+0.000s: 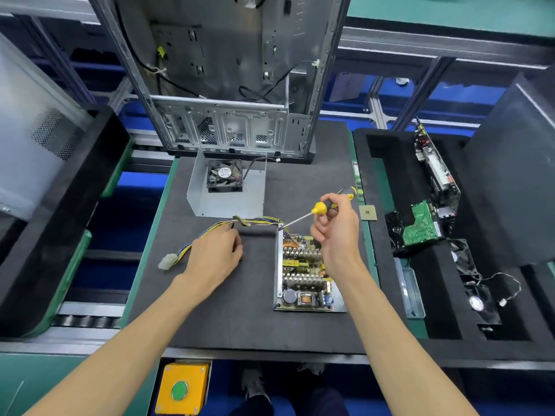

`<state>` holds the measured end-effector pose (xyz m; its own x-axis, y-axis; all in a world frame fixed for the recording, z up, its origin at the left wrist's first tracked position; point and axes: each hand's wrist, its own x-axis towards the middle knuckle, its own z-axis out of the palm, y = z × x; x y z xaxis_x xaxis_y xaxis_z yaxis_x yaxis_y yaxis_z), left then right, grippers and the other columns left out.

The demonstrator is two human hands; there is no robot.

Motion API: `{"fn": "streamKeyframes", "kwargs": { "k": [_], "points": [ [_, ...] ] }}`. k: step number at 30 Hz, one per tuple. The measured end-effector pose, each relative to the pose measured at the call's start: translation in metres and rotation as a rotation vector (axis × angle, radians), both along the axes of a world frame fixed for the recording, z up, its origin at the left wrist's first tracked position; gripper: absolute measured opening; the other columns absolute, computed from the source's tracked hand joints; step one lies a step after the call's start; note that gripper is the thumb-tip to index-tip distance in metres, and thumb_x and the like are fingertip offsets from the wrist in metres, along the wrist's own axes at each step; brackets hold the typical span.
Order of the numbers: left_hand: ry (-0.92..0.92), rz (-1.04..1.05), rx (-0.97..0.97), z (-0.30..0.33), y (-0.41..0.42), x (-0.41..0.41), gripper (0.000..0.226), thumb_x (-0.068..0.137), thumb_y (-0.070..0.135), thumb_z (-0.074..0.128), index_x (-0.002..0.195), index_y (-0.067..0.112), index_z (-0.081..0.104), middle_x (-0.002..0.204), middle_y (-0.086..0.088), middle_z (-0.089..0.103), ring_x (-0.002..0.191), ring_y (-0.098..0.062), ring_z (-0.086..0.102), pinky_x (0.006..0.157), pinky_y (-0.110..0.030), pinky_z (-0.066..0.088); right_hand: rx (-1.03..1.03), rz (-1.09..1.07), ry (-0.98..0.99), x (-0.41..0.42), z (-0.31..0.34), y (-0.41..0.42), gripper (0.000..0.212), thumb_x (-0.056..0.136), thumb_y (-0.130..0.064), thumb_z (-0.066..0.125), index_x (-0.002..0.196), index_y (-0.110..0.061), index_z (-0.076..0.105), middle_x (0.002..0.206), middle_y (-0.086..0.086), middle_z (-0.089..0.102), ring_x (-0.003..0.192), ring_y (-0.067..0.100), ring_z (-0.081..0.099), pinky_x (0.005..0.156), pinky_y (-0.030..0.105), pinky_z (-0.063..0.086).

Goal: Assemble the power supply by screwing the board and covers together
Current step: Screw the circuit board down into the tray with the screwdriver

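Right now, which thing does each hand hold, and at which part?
The right hand grips the screwdriver by its yellow-and-black handle. The left hand rests on the mat beside the wire bundle; whether it pinches anything cannot be told.

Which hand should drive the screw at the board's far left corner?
Right. The right hand already grips the screwdriver, its tip at that corner of the board. The left hand rests on the mat.

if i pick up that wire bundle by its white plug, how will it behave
The wire bundle would probably flop and sag; its thin wires already curve loosely over the mat. The far end runs into the power supply board, so it may tug that.
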<state>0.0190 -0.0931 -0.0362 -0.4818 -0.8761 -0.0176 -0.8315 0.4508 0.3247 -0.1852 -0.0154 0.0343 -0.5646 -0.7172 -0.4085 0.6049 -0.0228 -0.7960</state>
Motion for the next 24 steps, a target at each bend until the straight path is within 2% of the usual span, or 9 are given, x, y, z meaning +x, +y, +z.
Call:
{"fn": "streamKeyframes", "kwargs": {
  "k": [5,8,10,11,14,16,20,24],
  "points": [
    [-0.001,-0.063,-0.037,0.001,0.001,0.002,0.008,0.09,0.02,0.061,0.085,0.015,0.064,0.086,0.003,0.059,0.083,-0.025,0.059,0.057,-0.033,0.038,-0.015,-0.011,-0.019,-0.002,0.003,0.003,0.029,0.093,-0.015,0.054,0.065,-0.019,0.058,0.058,0.0,0.037,0.048,0.011,0.024,0.036,0.022,0.023],
    [0.095,0.0,0.028,0.013,0.005,0.001,0.008,0.09,0.019,0.061,0.083,0.02,0.064,0.08,0.009,0.064,0.081,-0.017,0.06,0.06,-0.031,0.04,-0.023,-0.019,-0.036,-0.005,0.005,0.005,0.028,0.094,-0.015,0.053,0.066,-0.018,0.056,0.058,0.0,0.038,0.048,0.012,0.024,0.036,0.022,0.023],
    [0.331,0.106,0.209,0.03,0.008,-0.003,0.011,0.086,0.017,0.067,0.076,0.022,0.066,0.065,0.008,0.067,0.064,-0.008,0.064,0.059,-0.025,0.047,-0.032,-0.032,-0.05,-0.008,0.008,0.005,0.028,0.095,-0.015,0.052,0.067,-0.017,0.056,0.057,0.0,0.039,0.046,0.012,0.025,0.036,0.022,0.023],
    [0.489,0.156,0.347,0.041,0.009,-0.008,0.012,0.085,0.014,0.071,0.075,0.02,0.068,0.064,0.005,0.069,0.058,-0.008,0.066,0.059,-0.023,0.051,-0.038,-0.042,-0.061,-0.01,0.009,0.006,0.029,0.095,-0.015,0.052,0.066,-0.017,0.056,0.057,0.0,0.039,0.045,0.011,0.026,0.035,0.022,0.023],
    [0.875,0.178,0.722,0.074,0.015,-0.024,0.005,0.085,0.005,0.076,0.081,0.007,0.073,0.075,-0.01,0.075,0.063,-0.023,0.073,0.068,-0.032,0.06,-0.072,-0.082,-0.107,-0.014,0.014,0.006,0.036,0.096,-0.014,0.051,0.061,-0.018,0.058,0.056,-0.001,0.04,0.043,0.011,0.026,0.034,0.021,0.023],
    [1.032,0.144,0.874,0.091,0.019,-0.037,0.004,0.084,0.001,0.076,0.087,0.003,0.074,0.076,-0.017,0.073,0.067,-0.024,0.071,0.071,-0.03,0.061,-0.092,-0.097,-0.118,-0.017,0.018,0.007,0.033,0.096,-0.015,0.05,0.064,-0.017,0.057,0.054,-0.002,0.04,0.042,0.01,0.027,0.034,0.021,0.023],
    [1.113,0.109,1.01,0.104,0.025,-0.058,0.009,0.087,0.001,0.071,0.086,0.005,0.079,0.077,-0.012,0.073,0.069,-0.017,0.069,0.069,-0.023,0.058,-0.127,-0.091,-0.078,-0.024,0.024,0.012,0.031,0.096,-0.016,0.05,0.066,-0.018,0.058,0.055,-0.002,0.04,0.044,0.01,0.028,0.035,0.021,0.025],
    [1.12,0.091,1.049,0.106,0.03,-0.073,0.011,0.088,0.004,0.071,0.085,0.008,0.08,0.084,-0.015,0.075,0.074,-0.018,0.073,0.069,-0.023,0.059,-0.127,-0.098,-0.028,-0.035,0.029,0.019,0.029,0.096,-0.016,0.052,0.068,-0.017,0.059,0.056,-0.001,0.043,0.044,0.01,0.031,0.036,0.022,0.026]
  ]
}}
